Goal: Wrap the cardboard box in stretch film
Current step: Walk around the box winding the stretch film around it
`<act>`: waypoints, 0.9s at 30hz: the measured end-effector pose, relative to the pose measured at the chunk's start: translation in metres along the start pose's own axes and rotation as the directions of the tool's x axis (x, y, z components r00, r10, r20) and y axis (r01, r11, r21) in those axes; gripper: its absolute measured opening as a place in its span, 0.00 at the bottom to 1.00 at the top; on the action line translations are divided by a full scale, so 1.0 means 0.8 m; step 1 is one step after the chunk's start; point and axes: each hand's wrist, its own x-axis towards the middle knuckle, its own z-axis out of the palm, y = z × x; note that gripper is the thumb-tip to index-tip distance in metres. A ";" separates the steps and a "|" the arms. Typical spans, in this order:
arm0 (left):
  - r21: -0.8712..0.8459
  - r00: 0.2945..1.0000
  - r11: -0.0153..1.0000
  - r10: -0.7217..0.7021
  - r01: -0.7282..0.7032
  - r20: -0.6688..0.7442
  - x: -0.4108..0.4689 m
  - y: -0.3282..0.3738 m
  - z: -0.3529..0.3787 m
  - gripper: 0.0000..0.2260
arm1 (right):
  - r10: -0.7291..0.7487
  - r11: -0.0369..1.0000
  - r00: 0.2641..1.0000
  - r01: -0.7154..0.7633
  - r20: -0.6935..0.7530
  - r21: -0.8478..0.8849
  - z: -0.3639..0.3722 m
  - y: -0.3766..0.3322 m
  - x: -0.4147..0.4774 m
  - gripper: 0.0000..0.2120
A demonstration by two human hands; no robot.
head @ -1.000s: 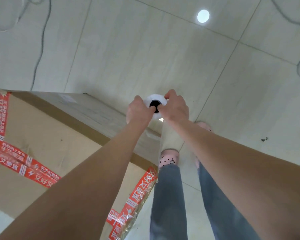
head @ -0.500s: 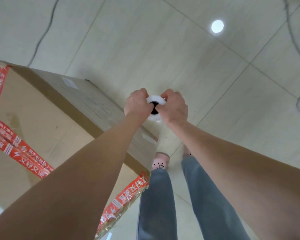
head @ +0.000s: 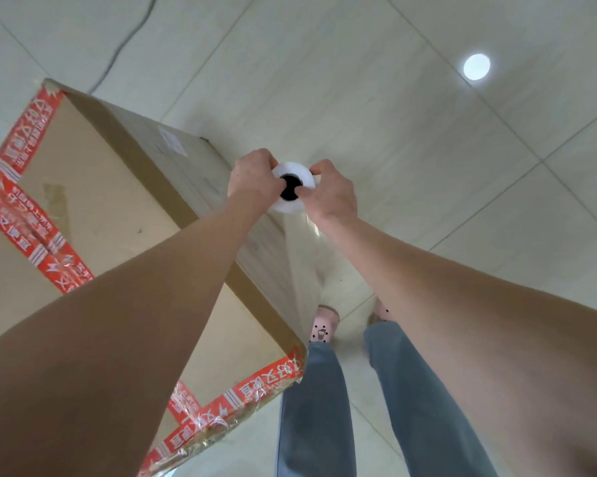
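Leftward, the taped cardboard box (head: 111,208) fills the left half of the frame. A clear sheet of film (head: 304,256) runs from its near corner up to the stretch film roll (head: 290,206) at centre. The left hand (head: 254,177) and right hand (head: 331,192) each curl round the roll's top end, thumbs at its dark core.

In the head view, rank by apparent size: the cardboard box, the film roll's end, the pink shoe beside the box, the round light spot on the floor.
1. cardboard box
2. film roll end
3. pink shoe and light spot: about alike, and the shoe is partly hidden, so unranked.
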 end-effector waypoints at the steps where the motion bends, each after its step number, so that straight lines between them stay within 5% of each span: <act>1: -0.006 1.000 1.000 0.001 -0.001 0.006 0.002 -0.001 0.000 0.12 | 0.001 1.000 1.000 -0.001 0.000 0.002 0.001 -0.001 0.001 0.14; 21: 0.016 0.998 0.998 -0.063 0.062 0.028 0.017 -0.006 -0.016 0.15 | 0.064 0.994 0.997 -0.060 0.049 -0.092 0.006 -0.044 0.018 0.12; 27: 0.133 0.996 0.988 0.073 -0.080 0.055 0.030 -0.010 -0.019 0.16 | 0.073 0.981 0.994 -0.056 0.086 -0.184 0.007 -0.061 0.030 0.14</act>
